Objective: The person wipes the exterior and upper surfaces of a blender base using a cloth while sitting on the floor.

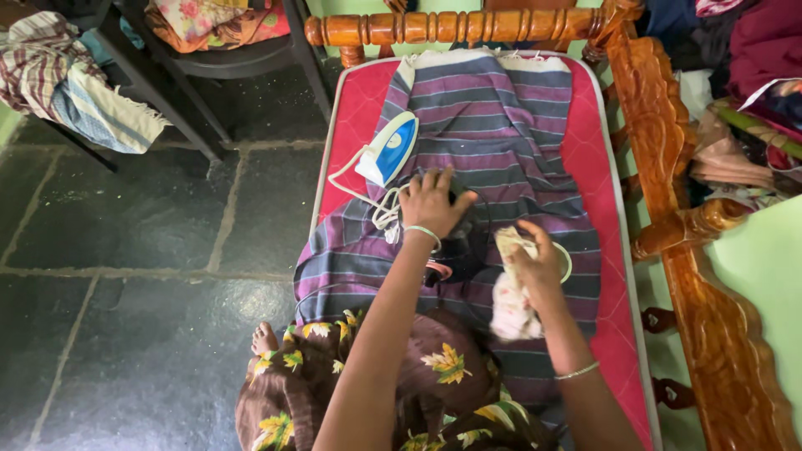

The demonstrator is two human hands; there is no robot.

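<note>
A person looks down at a red padded mat [585, 150] laid on a wooden bench [660, 142], with a purple and grey striped cloth [501, 125] spread over most of it. The left hand [433, 203] rests palm down near the middle of the striped cloth, fingers spread and pressing something dark underneath; what that dark thing is cannot be told. The right hand [535, 259] is just to the right and nearer, closed around one end of a small pale floral cloth [511, 309], whose loose end hangs down toward the person's lap. A blue and white electric iron [388, 149] lies on the left side of the striped cloth, just beyond the left hand, its white cord [355, 188] looping over the mat's edge.

The floral cloth looks light, soft and limp, so it would likely droop and bunch wherever it is not supported; a pinch at a corner or hem seems the surest hold. The striped cloth looks thin and easily wrinkled. The iron is likely heavier and rigid, best taken by its handle.

A dark stone floor [125, 292] lies to the left.
</note>
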